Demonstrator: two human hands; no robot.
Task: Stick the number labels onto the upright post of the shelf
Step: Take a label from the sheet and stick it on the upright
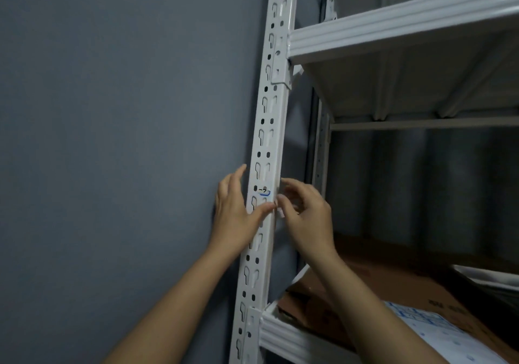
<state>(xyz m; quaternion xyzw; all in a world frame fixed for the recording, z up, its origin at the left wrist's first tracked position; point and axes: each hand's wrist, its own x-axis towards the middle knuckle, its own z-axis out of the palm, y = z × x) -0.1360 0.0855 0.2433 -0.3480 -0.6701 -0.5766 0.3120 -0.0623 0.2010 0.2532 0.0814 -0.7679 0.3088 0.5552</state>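
Left hand (234, 215): fingers straight, thumb laid across the white slotted steel upright post (264, 150), nothing gripped. Right hand (304, 215): fingers curled beside the post edge; whether anything is pinched cannot be told, motion blur. Small white number label with black digits and blue edge (264, 191) is seen stuck on the post face, just above the left thumb. Judgement: label should be rubbed flat, kept clear of the slots. Digits unreadable; lower shelf contents partly cut off.

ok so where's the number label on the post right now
In the head view the number label sits on the front face of the white upright post, between the two shelf beams, just above the left hand's thumb and left of the right hand.
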